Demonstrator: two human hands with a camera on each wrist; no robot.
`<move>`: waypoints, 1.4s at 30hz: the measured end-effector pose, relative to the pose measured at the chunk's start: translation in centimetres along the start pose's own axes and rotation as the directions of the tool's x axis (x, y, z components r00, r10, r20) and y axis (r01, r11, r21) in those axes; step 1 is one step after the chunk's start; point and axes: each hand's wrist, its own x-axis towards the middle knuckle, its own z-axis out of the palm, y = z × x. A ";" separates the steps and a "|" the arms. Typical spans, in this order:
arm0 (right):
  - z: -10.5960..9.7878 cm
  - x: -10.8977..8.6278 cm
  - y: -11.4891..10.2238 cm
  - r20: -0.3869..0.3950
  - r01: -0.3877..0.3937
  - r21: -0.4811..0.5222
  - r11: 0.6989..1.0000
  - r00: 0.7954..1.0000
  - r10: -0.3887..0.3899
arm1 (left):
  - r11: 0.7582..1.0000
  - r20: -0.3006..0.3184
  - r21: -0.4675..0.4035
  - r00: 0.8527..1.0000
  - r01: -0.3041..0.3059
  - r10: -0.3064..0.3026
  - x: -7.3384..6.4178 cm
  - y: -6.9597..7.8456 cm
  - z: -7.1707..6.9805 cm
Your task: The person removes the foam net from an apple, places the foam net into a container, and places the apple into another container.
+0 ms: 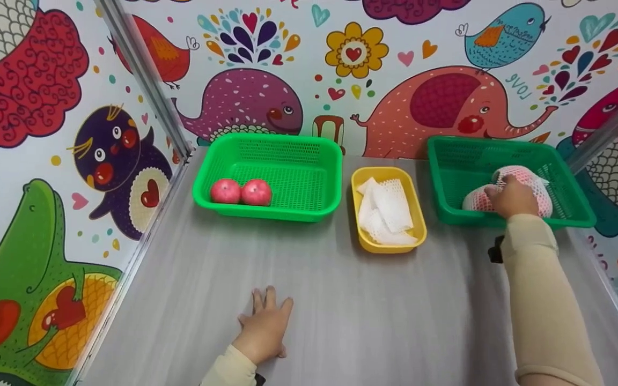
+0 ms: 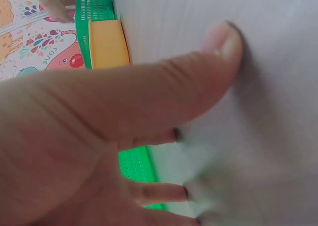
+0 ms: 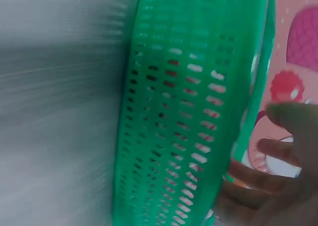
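Observation:
In the head view my right hand (image 1: 515,198) reaches into the dark green basket (image 1: 448,217), its fingers over pinkish-red round fruits (image 1: 478,199) in white foam nets. From the right wrist view, the right hand's fingers (image 3: 278,149) stand apart above the rim of that basket (image 3: 198,47), with the wrapped fruit partly showing through its holes. My left hand (image 1: 263,329) rests on the grey table (image 1: 341,321) with fingers spread and nothing in them. Close up in the left wrist view, the left thumb (image 2: 198,82) is stretched out over the tabletop.
A bright green basket (image 1: 266,214) at the back left holds two bare pinkish-red fruits (image 1: 256,192). Between the green baskets stands a yellow basket (image 1: 389,249) with white foam nets (image 1: 387,212) in it. Printed wall panels (image 1: 298,32) close off the back and sides.

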 end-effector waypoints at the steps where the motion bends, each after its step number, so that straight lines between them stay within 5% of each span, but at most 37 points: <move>1: 0.1 -0.1 0.3 0.033 -0.029 0.012 1.000 0.999 0.028 | 1.000 0.002 -0.003 1.000 0.002 -0.002 0.0 0.0 0.0; 9: 2.9 -0.4 -0.2 0.121 -0.117 0.001 0.993 0.986 0.116 | 1.000 0.018 0.010 1.000 0.014 -0.014 -0.8 -0.4 0.3; 15: 4.1 1.6 0.8 0.145 -0.071 0.101 0.992 0.988 0.056 | 1.000 0.005 0.020 1.000 0.020 -0.020 -1.5 -0.5 0.6; 22: 3.9 3.0 0.2 0.075 0.015 0.211 0.977 0.997 -0.031 | 0.999 -0.024 0.023 0.999 0.050 -0.049 -1.2 -0.6 0.6; 31: 2.8 3.4 1.2 0.224 0.012 0.108 0.994 0.974 -0.036 | 0.999 -0.009 0.035 1.000 0.030 -0.030 -0.1 0.0 0.6; 37: 2.2 3.5 1.9 0.217 0.007 0.086 0.996 0.976 -0.026 | 0.999 0.000 0.047 1.000 0.023 -0.023 0.2 0.4 0.2; 42: 1.8 3.8 1.1 0.228 0.098 0.001 0.995 0.969 -0.096 | 0.998 -0.019 0.056 0.999 0.031 -0.030 0.3 0.4 0.1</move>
